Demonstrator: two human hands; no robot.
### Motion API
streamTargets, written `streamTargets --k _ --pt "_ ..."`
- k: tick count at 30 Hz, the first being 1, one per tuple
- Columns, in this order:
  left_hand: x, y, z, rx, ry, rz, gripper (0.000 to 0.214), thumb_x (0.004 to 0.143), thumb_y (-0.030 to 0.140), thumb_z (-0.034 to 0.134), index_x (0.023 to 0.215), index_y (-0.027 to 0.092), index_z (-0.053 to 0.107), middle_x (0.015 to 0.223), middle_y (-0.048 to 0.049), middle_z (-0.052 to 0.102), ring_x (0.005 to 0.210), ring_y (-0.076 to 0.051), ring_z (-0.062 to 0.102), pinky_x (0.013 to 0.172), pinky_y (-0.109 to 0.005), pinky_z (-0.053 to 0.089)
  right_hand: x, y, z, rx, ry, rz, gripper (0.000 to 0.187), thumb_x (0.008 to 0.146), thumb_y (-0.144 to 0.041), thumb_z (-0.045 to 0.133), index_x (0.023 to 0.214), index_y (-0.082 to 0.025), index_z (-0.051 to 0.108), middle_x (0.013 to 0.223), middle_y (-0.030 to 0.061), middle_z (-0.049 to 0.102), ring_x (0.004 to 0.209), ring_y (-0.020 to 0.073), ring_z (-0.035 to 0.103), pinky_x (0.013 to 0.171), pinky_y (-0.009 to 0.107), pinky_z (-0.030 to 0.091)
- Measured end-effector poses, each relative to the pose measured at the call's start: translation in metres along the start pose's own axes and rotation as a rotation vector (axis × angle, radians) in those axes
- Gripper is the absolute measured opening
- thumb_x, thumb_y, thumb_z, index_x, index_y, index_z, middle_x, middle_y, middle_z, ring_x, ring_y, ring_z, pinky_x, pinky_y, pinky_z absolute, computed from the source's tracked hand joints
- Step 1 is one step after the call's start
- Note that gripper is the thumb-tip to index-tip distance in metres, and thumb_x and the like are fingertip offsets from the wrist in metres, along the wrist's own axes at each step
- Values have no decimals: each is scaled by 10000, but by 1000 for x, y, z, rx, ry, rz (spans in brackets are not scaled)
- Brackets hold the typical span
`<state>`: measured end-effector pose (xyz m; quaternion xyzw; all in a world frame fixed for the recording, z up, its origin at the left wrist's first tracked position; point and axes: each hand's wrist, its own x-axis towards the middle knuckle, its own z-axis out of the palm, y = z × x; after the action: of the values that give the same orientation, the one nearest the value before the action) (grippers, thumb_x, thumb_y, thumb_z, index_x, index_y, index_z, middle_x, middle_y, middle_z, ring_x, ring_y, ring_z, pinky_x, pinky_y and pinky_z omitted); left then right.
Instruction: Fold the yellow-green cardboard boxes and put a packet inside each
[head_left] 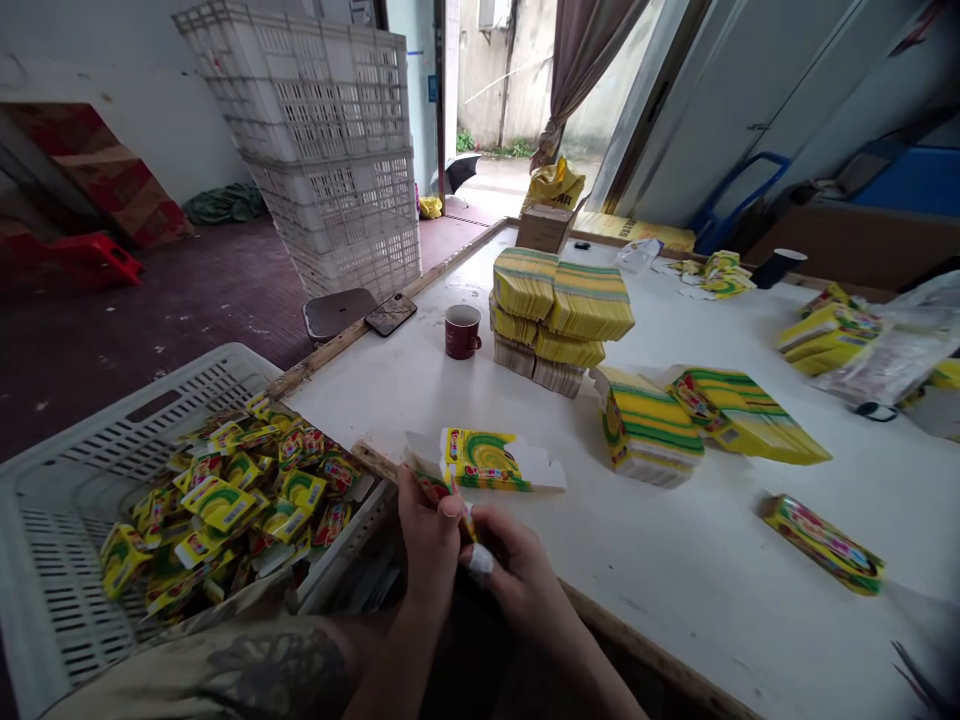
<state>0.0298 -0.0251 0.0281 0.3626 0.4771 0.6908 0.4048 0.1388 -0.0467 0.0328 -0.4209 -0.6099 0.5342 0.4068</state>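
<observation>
My left hand is closed around a small crayon box, yellow, green and red outside, with white flaps standing up at its far end. Against its near end, the fingers of my right hand are pinched together; a white wrapping covers one fingertip. A narrow coloured strip shows between both hands, partly hidden by the fingers. Just beyond them an unfolded crayon box lies on the white table, its flaps spread to the right.
On my left a white plastic crate holds many small boxes. Stacked flat cartons and more bundles stand on the table. A maroon mug, a phone and a row of cartons lie around. Tall crates rise behind.
</observation>
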Motion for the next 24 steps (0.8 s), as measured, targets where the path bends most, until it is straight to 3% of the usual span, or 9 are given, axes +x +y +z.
streamTargets --k 3,6,9,11,14,17,24 --pt "-2 3 4 -131 -85 -53 395 817 568 587 997 218 543 883 -6 635 791 -160 603 717 -246 506 3 3 -13 123 74 29 287 840 -425 604 1028 -214 654 952 47 660 913 212 593 842 326 471" --pt "-4 4 8 -123 -41 -121 211 876 416 576 901 206 587 768 30 615 700 -121 569 651 -204 485 0 4 -22 200 29 64 341 863 -474 568 1065 -221 672 1040 62 674 983 232 604 887 353 473" --pt "-5 4 9 -115 -27 -195 231 884 425 561 911 199 599 770 28 618 689 -117 572 627 -194 478 -5 6 -20 338 -4 146 418 920 -522 436 1103 -227 669 1005 70 696 969 243 628 868 390 494" --pt "-6 4 9 -135 -83 -207 264 900 448 523 971 201 582 859 4 642 766 -136 610 679 -212 497 -6 6 -18 356 32 153 426 924 -526 423 1116 -234 669 999 70 702 987 250 628 909 419 481" --pt "-10 7 10 -126 -202 -136 352 849 434 612 1104 211 512 1022 -33 642 930 -179 626 801 -255 511 -3 2 -17 223 111 89 388 902 -507 487 1126 -253 677 1082 67 685 1047 253 596 995 441 425" --pt "-10 11 11 -27 -233 -136 430 789 370 706 1127 211 493 1033 -30 643 947 -179 626 831 -257 507 1 0 -21 129 140 43 373 869 -503 546 1115 -264 694 1093 66 683 1020 254 592 973 439 438" --pt "-6 4 7 72 -282 -115 264 894 403 555 1043 188 598 936 -27 680 885 -165 632 796 -249 503 4 10 -22 401 157 142 331 817 -413 656 1113 -273 700 1109 42 700 993 249 627 963 432 456"
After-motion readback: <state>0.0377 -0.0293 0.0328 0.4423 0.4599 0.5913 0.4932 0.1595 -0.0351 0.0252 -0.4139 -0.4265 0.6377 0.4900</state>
